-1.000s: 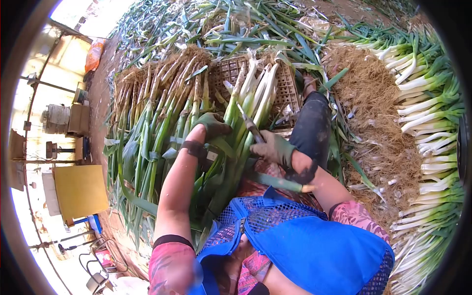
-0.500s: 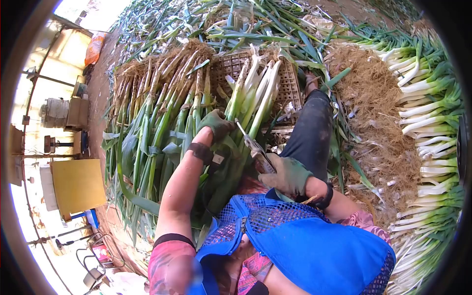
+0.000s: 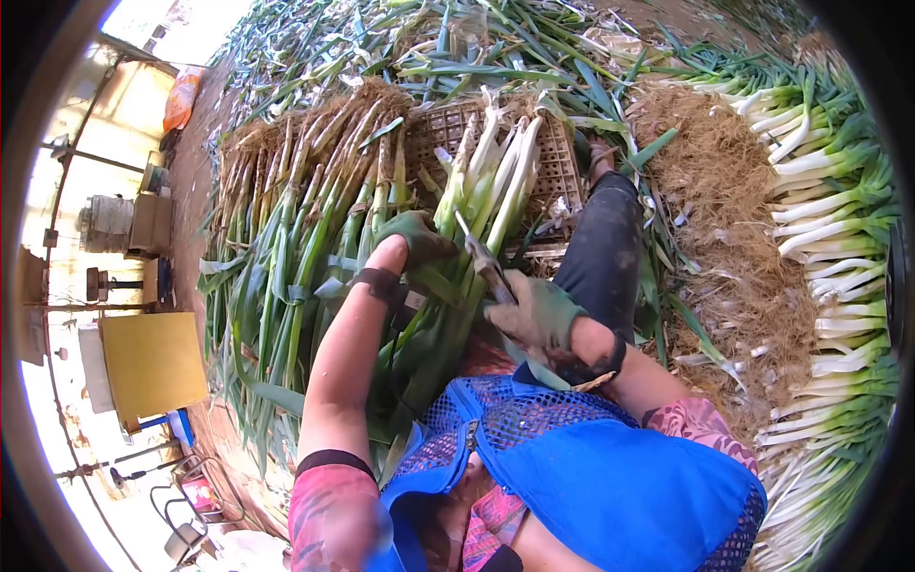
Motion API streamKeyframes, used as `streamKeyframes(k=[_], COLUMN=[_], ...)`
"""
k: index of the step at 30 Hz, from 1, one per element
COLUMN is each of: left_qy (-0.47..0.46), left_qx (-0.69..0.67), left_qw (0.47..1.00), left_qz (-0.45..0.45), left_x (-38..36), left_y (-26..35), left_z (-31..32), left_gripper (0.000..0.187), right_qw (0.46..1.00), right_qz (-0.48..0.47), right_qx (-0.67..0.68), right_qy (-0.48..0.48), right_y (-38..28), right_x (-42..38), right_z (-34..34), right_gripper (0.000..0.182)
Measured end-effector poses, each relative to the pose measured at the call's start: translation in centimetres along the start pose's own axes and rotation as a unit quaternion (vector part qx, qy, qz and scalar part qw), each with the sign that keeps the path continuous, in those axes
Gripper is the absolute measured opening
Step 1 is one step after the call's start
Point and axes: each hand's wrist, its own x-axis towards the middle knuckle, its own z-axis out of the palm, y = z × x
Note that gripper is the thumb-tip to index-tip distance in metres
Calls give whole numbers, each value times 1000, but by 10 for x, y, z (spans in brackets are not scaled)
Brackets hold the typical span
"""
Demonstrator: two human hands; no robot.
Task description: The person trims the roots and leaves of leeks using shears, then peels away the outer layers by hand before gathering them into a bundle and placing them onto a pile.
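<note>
My left hand, in a dark green glove, is closed around the leafy part of some long green onions. Their white stalks point away from me over a plastic crate. In my right hand, also gloved, is a silver hand tool resembling an air blow gun. Its slim tip points at the stalks just right of my left hand, and the glove hides its grip. Unpeeled green onions with brown roots lie in a thick row to the left.
Cut roots form a brown strip on the right, beside a long row of clean white green onions. Loose leaves cover the ground ahead. My leg stretches out beside the crate. A yellow board stands far left.
The air blow gun has shifted slightly left and toward me, with its tip turned more upright. My left hand has moved a little to the right along the onions.
</note>
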Motion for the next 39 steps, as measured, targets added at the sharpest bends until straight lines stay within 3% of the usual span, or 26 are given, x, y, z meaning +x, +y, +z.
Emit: streamKeyframes(k=[4,5,8,10,12,13,16,17,20,24,25,28,30,32,33,34,36,37,39], left_qy=[19,1,112,152,174,119,45,46,9,11,17,46,16,-7,16,40,45,24,41], left_qx=[62,55,29,93,124,69,-11,-28,-101,-315,-370,-341,-276,-361,-282,-197,-167,-224,-215], left_qw=[998,998,993,984,977,990,998,998,992,949,929,936,960,932,956,967,966,961,955], left_qz=[0,-13,34,13,11,-3,-36,-43,-79,-25,-17,-81,34,-4,75,154,194,158,198], left_x=[11,8,18,7,17,24,46,48,34,15,22,-3,10,14,11,9,3,-3,-5], left_y=[8,12,-4,9,7,6,-5,-6,-3,-9,-21,-15,-44,-54,-57,-58,-57,-50,-51], left_z=[14,11,29,25,28,26,26,23,3,-4,0,-30,-32,-25,-22,-18,-16,-16,-14], left_gripper=[63,66,63,59,57,50,47,47,47,35,33,31,20,18,20,23,27,28,32], right_qw=[998,971,986,990,993,991,964,965,948,983,976,977,968,976,978,976,969,976,984], right_qz=[7,117,46,-10,-55,-81,78,93,51,3,-27,-152,-94,-41,-15,-44,-101,-117,-92], right_qx=[48,206,156,125,74,57,252,244,315,180,214,119,180,192,198,206,221,181,145], right_qy=[40,-45,29,56,76,95,-41,-34,-8,16,-26,-88,-146,-96,-69,-61,-48,-38,-48], right_y=[12,1,10,13,29,32,13,16,23,25,33,52,41,38,36,34,28,25,12], right_x=[66,66,83,83,98,102,125,145,174,157,141,86,51,46,45,44,43,39,22], right_z=[-8,-22,-21,-14,-3,-2,-26,-26,-35,-36,-28,7,8,2,0,-2,-3,0,-10], right_gripper=[53,52,51,31,30,30,29,29,28,35,36,38,36,43,47,43,35,36,36])
